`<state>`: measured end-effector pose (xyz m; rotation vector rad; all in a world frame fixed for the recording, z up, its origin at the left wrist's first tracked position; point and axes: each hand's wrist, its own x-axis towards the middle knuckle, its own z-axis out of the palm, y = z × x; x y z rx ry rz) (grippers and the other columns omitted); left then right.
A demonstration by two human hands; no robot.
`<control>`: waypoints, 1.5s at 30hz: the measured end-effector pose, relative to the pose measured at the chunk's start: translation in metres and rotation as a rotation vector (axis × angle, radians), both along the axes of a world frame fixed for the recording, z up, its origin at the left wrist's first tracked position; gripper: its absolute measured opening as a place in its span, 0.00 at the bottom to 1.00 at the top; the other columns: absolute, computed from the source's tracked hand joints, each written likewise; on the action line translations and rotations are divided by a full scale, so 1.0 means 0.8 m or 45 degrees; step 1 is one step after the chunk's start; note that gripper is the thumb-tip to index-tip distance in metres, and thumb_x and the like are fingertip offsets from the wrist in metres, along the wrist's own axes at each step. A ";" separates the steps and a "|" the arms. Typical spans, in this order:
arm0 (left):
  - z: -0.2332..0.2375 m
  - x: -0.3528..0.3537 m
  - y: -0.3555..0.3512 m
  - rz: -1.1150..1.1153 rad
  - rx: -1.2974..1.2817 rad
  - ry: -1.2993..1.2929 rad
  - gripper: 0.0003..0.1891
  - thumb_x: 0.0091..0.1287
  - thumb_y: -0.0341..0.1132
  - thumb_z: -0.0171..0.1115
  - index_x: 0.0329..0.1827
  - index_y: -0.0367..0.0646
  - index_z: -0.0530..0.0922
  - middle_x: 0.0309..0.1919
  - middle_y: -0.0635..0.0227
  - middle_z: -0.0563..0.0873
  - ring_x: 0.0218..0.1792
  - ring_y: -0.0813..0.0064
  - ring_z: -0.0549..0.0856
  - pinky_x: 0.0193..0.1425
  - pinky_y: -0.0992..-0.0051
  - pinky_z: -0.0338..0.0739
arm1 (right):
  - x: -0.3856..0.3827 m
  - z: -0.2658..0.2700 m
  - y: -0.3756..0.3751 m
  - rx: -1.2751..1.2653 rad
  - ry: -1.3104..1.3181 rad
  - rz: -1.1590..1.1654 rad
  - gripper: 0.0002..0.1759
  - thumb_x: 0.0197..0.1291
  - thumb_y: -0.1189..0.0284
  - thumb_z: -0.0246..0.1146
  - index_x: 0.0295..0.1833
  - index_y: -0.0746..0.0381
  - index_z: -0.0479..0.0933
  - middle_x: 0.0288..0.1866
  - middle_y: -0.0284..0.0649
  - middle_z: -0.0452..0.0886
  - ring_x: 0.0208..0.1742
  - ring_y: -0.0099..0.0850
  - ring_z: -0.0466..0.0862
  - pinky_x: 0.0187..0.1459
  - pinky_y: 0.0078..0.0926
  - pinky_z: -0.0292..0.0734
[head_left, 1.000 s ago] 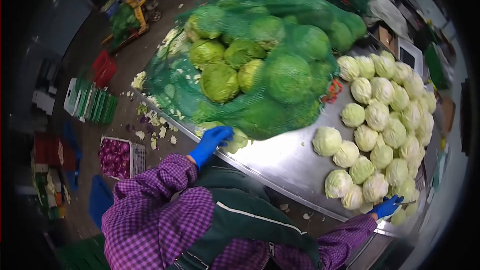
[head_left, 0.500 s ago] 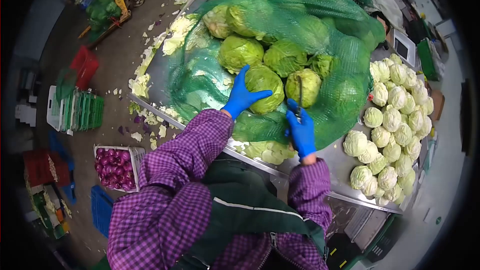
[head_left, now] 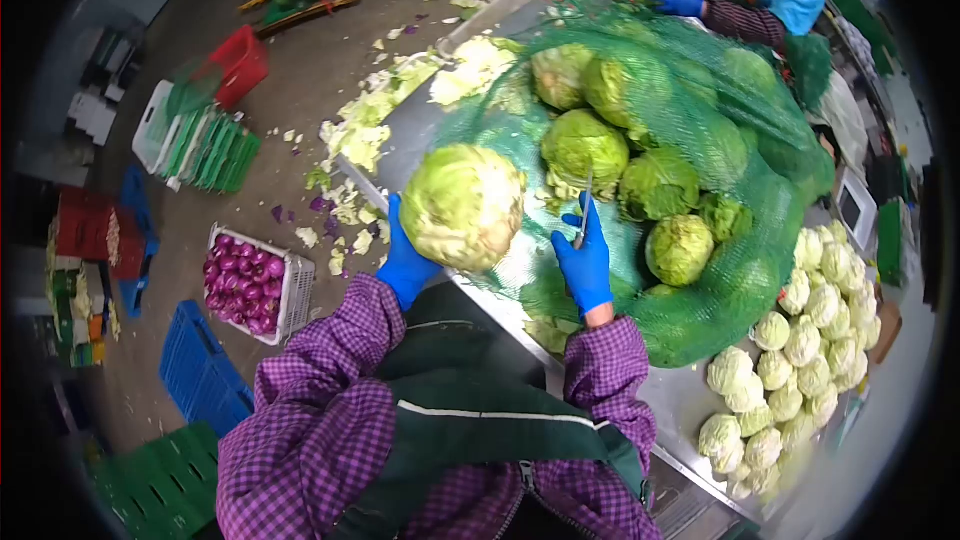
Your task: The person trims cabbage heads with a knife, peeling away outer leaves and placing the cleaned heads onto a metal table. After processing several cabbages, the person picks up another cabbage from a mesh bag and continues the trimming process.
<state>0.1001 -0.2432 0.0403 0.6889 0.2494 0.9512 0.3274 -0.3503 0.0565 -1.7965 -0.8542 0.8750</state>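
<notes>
A large pale green cabbage is raised near the table's front left edge, gripped from below and the left by my left hand. My right hand, in a blue glove too, is closed around a knife whose blade points up and away from me. Beyond the knife, several green cabbages lie in the mouth of a green mesh bag. The closest one on the right is a yellowish cabbage. More cabbages show through the netting.
Trimmed cabbages are piled on the steel table at right. Cut leaves litter the far left edge and floor. A crate of red onions stands on the floor at left. Across the table, a co-worker's gloved hand is by a cabbage.
My left hand has lifted the front cabbage out of the bag and brought it left. My right hand still has the knife. The view has shifted, bringing a co-worker into sight.
</notes>
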 end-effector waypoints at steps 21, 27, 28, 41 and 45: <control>-0.036 -0.126 0.282 0.096 1.066 1.542 0.50 0.57 0.44 0.72 0.75 0.38 0.48 0.72 0.51 0.55 0.73 0.60 0.56 0.74 0.65 0.54 | -0.166 -0.097 0.319 0.282 0.847 -0.217 0.31 0.63 0.72 0.58 0.72 0.57 0.61 0.31 0.29 0.75 0.26 0.23 0.73 0.30 0.20 0.73; -0.039 -0.088 0.319 0.167 1.184 1.391 0.48 0.51 0.46 0.76 0.71 0.38 0.58 0.66 0.49 0.64 0.69 0.54 0.62 0.72 0.61 0.58 | -0.169 -0.072 0.257 -0.134 -0.141 -0.089 0.30 0.62 0.74 0.57 0.71 0.57 0.63 0.37 0.48 0.78 0.35 0.32 0.80 0.40 0.27 0.76; -0.036 -0.081 0.320 0.208 1.078 1.391 0.45 0.50 0.46 0.77 0.68 0.38 0.63 0.64 0.50 0.66 0.67 0.55 0.66 0.70 0.62 0.61 | -0.177 -0.067 0.252 -0.029 -0.212 -0.120 0.26 0.62 0.74 0.57 0.67 0.57 0.66 0.39 0.49 0.79 0.37 0.37 0.81 0.42 0.30 0.77; -0.024 -0.051 0.337 0.242 0.818 1.525 0.41 0.49 0.45 0.77 0.64 0.37 0.69 0.58 0.52 0.72 0.61 0.59 0.73 0.65 0.65 0.68 | -0.190 -0.080 0.288 -0.249 -0.446 0.119 0.09 0.64 0.68 0.52 0.46 0.61 0.68 0.33 0.57 0.80 0.34 0.55 0.81 0.34 0.51 0.74; -0.029 -0.063 0.351 0.091 0.801 1.508 0.37 0.52 0.40 0.76 0.65 0.41 0.69 0.59 0.57 0.73 0.60 0.63 0.74 0.66 0.68 0.67 | -0.190 -0.119 0.294 -0.318 -0.421 0.216 0.11 0.65 0.66 0.53 0.46 0.63 0.67 0.28 0.58 0.79 0.31 0.57 0.80 0.31 0.52 0.73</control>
